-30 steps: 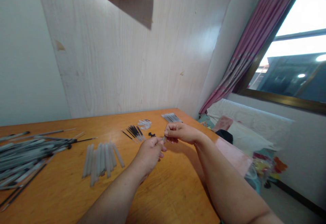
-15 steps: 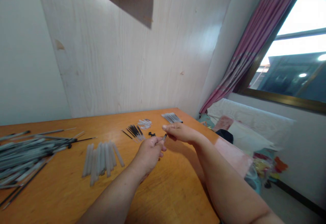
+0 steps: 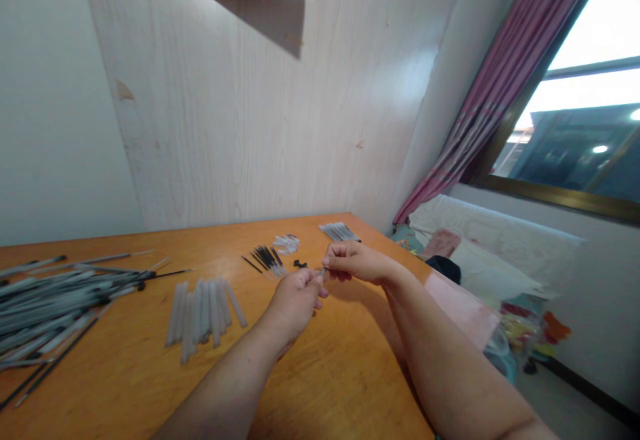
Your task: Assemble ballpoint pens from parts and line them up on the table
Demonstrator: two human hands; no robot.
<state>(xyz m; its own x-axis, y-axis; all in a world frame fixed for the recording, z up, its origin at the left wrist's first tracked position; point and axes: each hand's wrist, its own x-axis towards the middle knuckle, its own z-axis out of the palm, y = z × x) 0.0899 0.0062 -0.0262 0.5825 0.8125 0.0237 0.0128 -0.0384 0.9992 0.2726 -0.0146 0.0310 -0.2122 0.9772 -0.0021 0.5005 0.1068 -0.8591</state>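
Observation:
My left hand (image 3: 299, 297) is closed around a slim pen (image 3: 323, 272), most of it hidden by the fingers. At the pen's far end, the thumb and fingertips of my right hand (image 3: 356, 263) pinch together on the tip. Just beyond the hands lie a few small black pieces (image 3: 300, 264), too small to name surely. A fan of pen refills (image 3: 265, 260), dark at one end and clear at the other, is left of them. Behind these sits a heap of small clear-white pieces, apparently pen caps (image 3: 287, 244).
Frosted pen barrels (image 3: 205, 310) lie side by side left of my forearm. A large pile of pens and refills (image 3: 55, 307) covers the left of the orange wooden table (image 3: 310, 387). A row of pens (image 3: 339, 232) lies near the back corner. A bed (image 3: 480, 253) stands at right.
My right hand's fingers have come down onto the pen's dark tip, which showed just before. My left hand keeps its hold, and the view has shifted slightly.

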